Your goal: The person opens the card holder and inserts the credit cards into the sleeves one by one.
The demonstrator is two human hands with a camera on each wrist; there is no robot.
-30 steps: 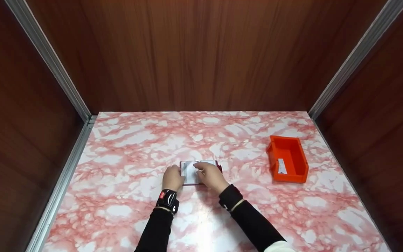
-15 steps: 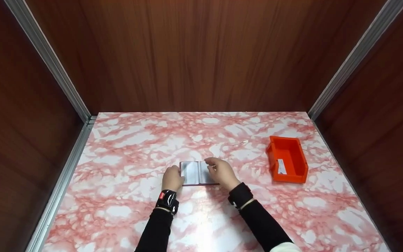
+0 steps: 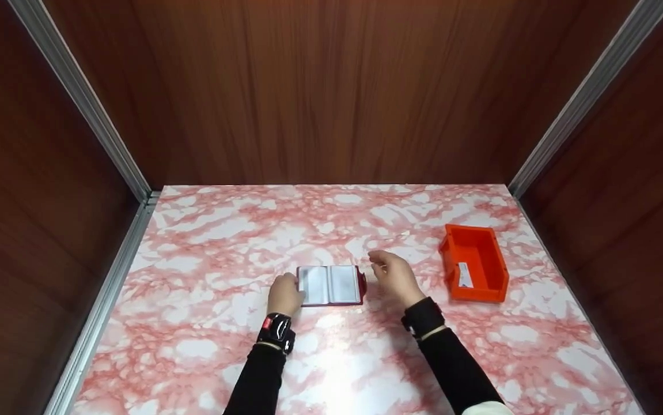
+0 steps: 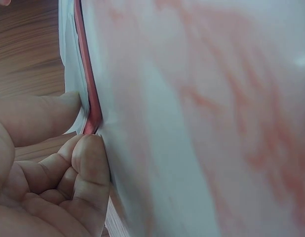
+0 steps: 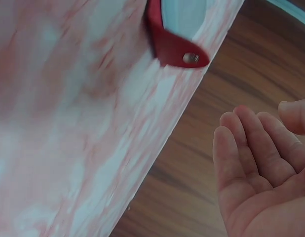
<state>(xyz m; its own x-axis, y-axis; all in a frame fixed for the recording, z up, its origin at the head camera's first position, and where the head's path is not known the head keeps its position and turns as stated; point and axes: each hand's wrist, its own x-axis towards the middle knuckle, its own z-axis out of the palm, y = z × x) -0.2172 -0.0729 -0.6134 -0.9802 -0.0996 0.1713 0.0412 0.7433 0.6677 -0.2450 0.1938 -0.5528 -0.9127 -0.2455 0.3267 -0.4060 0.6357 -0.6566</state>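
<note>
A card holder with a dark red cover lies spread on the table, its clear plastic sleeves facing up. At its left edge my left hand pinches it; in the left wrist view the thumb is on the sleeves and the curled fingers are at the red cover's edge. My right hand is off to the right of the holder, fingers loosely bent and holding nothing. The red snap strap with its metal stud sticks out from the holder's right side.
An orange bin with a white label inside stands on the right of the pink marbled table. Brown wood-grain panels and metal corner rails enclose the table at the back and sides.
My right hand has moved right, from over the sleeves to beside the holder, uncovering its right page and strap. The left hand has stayed at the left edge.
</note>
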